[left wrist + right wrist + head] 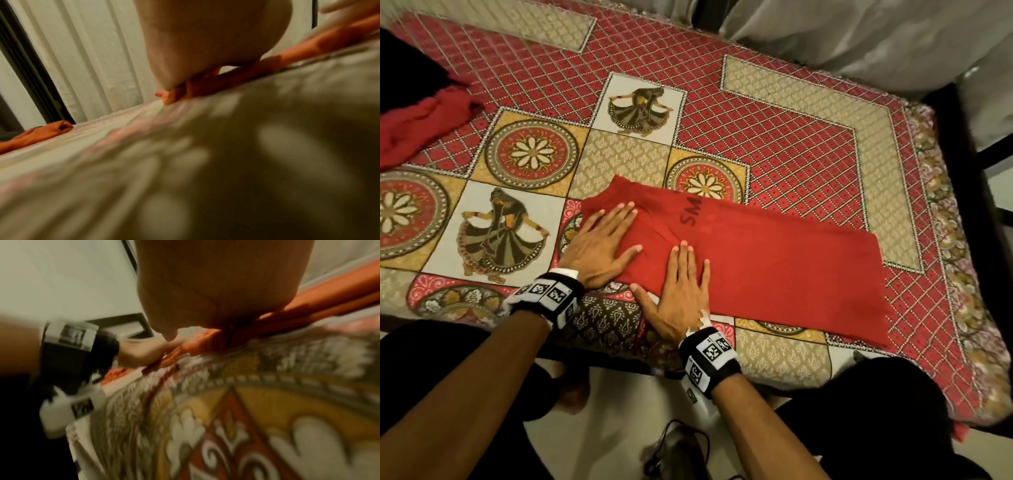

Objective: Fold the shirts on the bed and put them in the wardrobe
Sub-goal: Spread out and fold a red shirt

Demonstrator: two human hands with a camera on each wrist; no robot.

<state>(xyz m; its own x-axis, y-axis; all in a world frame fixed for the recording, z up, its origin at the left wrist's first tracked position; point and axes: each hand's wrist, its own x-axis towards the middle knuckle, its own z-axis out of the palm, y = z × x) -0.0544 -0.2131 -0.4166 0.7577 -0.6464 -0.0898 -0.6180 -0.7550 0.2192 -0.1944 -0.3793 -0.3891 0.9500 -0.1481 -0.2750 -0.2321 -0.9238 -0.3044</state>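
Both hands lie flat with fingers straight, gripping nothing: the left hand (604, 245) presses on the left end of a red cotton shirt (774, 270) folded into a long strip, and the right hand (679, 296) rests just beside it on the strip's near edge, its thumb (642, 296) off the cloth on the bedcover. The wrist views show only palms low against cloth, blurred. The strip runs left to right across the near part of the bed, on a patterned red and beige bedcover (774, 137) printed with flowers and dancers. A second red garment (417, 126) lies crumpled at the far left, well apart, beside something black (404, 72). The wardrobe is not in view.

The risk, as I judge it, is in the cross fold: the left end looks uneven and creased, so lifting it without holding the layers together could let the tucked sides slide open. The strip's near edge also lies near the bed's edge, where a tug could drag it off.
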